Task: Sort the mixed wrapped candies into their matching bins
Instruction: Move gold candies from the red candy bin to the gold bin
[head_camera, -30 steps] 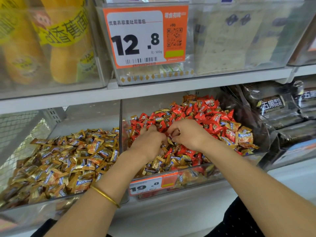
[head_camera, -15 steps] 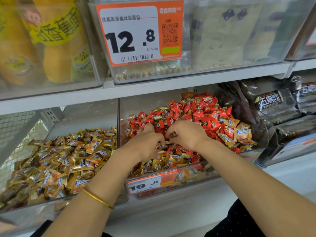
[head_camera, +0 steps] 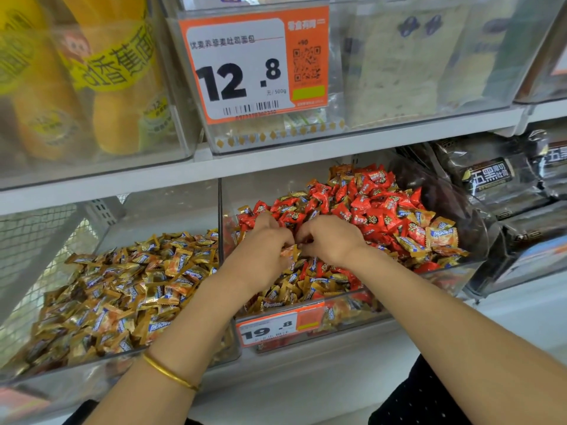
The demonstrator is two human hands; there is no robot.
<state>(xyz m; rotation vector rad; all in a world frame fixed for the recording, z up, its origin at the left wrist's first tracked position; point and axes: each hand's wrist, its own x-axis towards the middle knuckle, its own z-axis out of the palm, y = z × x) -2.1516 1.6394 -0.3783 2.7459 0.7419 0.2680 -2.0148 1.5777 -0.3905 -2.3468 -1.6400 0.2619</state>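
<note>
Gold candies — two hands gathering them.

Two clear candy bins on the lower shelf, two orange price tags, two hands, one gold bangle.

Fingertips of both hands buried in mixed candies, grip unreadable | yellow packets upper left blurred behind plastic | dark packages cut off at right edge
</note>
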